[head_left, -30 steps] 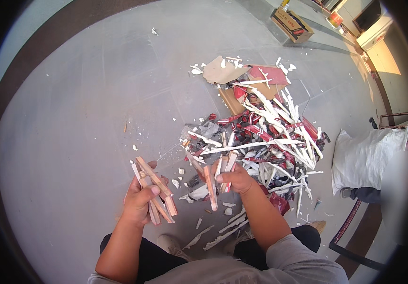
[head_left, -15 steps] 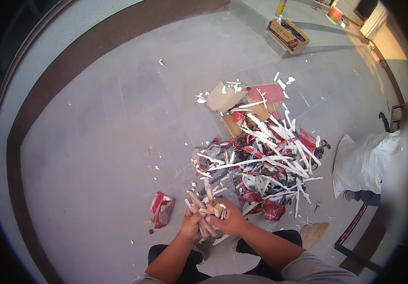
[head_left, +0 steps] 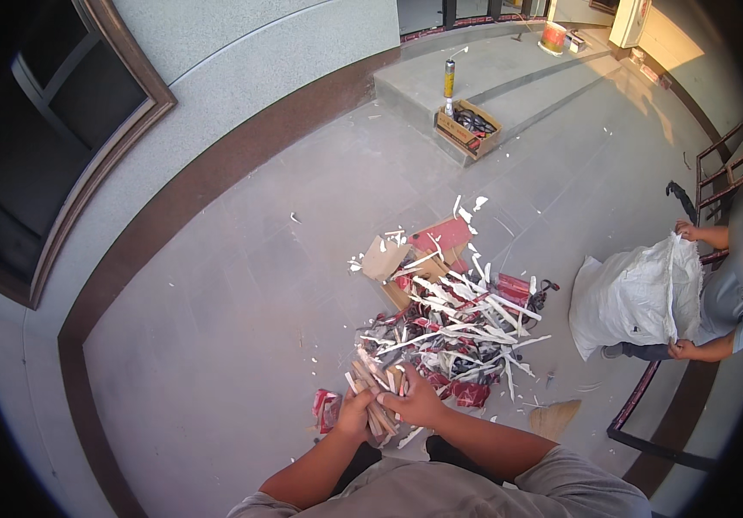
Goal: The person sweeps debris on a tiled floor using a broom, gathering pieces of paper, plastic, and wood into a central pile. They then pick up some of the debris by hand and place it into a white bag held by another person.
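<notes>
A loose bundle of short wooden sticks (head_left: 375, 419) is held between my two hands, close in front of my body. My left hand (head_left: 354, 416) wraps round its left side. On the other side, my right hand (head_left: 416, 402) closes on the sticks, its thumb pressed toward the middle. Just beyond lies a heap of scraps on the floor, with white foam strips (head_left: 445, 332), crumpled red plastic (head_left: 472, 394) and brown cardboard (head_left: 383, 258). Left of my left hand is a crumpled red wrapper (head_left: 326, 409).
At right, another person's hands (head_left: 684, 349) hold a white woven sack (head_left: 622, 298). A dark metal frame (head_left: 635, 406) lies below it. A cardboard box (head_left: 468, 131) with dark items and a yellow canister (head_left: 449, 79) stand by the step. A brown flat piece (head_left: 554, 419) lies right of my arm.
My view has tilted up, bringing the window and the other person's hands on the sack into sight. Both hands keep hold of the sticks, which now sit closer together.
</notes>
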A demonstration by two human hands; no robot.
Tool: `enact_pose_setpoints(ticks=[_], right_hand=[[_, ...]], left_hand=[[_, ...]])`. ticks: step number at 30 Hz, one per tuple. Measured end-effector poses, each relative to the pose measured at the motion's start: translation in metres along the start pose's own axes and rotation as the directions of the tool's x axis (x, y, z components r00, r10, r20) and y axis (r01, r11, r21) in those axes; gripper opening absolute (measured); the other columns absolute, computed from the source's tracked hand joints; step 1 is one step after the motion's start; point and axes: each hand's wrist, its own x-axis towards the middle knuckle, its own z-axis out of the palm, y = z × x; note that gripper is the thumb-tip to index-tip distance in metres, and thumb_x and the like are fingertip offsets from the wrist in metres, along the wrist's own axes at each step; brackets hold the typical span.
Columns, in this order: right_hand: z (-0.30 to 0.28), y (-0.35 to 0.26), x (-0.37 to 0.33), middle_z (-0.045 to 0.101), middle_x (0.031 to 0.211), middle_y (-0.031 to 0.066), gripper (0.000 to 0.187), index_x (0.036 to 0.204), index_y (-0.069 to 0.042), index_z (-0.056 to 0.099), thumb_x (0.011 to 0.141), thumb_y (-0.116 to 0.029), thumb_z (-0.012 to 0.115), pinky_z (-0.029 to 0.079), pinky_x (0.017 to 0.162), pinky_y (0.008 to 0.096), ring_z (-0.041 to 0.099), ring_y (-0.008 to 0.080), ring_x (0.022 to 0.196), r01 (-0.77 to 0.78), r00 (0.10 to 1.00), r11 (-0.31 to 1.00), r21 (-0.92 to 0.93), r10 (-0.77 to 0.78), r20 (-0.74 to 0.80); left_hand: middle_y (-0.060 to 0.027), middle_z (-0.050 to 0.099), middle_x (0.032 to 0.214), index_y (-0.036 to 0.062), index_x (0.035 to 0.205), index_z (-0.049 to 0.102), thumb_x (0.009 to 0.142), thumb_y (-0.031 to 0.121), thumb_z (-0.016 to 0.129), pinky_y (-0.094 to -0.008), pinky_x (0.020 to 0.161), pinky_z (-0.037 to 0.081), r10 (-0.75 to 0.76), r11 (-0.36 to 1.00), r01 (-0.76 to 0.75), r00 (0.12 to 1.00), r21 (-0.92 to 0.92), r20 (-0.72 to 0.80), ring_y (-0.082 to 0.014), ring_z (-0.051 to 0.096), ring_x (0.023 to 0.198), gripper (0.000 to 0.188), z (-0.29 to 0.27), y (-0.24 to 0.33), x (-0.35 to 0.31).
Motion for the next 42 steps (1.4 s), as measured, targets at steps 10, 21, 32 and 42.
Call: enact_pose_setpoints(ticks=[10,21,32,42], right_hand=[[0.013,-0.075,0.150,0.069,0.095,0.0057,0.036,0.114,-0.002,0.062,0.083,-0.015,0.074,0.054,0.069,0.0302,0.067,0.0145,0.080,-0.355,0.935,0.860,0.366,0.337,0.114],[0.020,-0.242,0.389,0.069,0.108,0.0053,0.036,0.124,-0.005,0.060,0.091,-0.013,0.071,0.053,0.085,0.0335,0.066,0.0167,0.097,-0.256,0.950,0.825,0.504,0.311,-0.026],[-0.063,-0.339,0.565,0.068,0.101,0.0064,0.036,0.119,-0.006,0.060,0.088,-0.019,0.073,0.052,0.080,0.0330,0.065,0.0172,0.087,-0.247,0.949,0.692,0.678,0.313,0.027],[-0.329,-0.309,0.793,0.062,0.096,0.0065,0.042,0.120,-0.005,0.052,0.092,-0.032,0.067,0.051,0.073,0.0314,0.061,0.0151,0.081,-0.088,0.921,0.621,0.779,0.348,-0.173]], left_hand=[[-0.0150,0.065,0.105,0.0050,0.125,0.052,0.095,0.036,0.047,-0.0531,0.074,0.058,-0.145,0.985,0.139,0.988,-0.099,-0.051,-0.0351,0.067,0.088,0.044,0.002,0.128,0.077],[-0.0094,0.060,0.085,0.0060,0.098,0.057,0.094,0.025,0.052,-0.0489,0.069,0.059,-0.403,0.913,0.396,0.912,0.095,0.076,-0.0284,0.065,0.076,0.021,-0.002,0.422,0.260],[-0.0150,0.062,0.123,0.0056,0.138,0.048,0.103,0.043,0.048,-0.0473,0.091,0.054,-0.330,0.892,0.279,0.939,0.356,0.092,-0.0308,0.064,0.109,0.052,0.092,0.592,0.406],[-0.0148,0.062,0.111,0.0055,0.127,0.046,0.101,0.038,0.051,-0.0460,0.066,0.058,-0.356,0.781,0.270,0.933,0.563,0.046,-0.0300,0.067,0.086,0.042,0.267,0.631,0.743]])
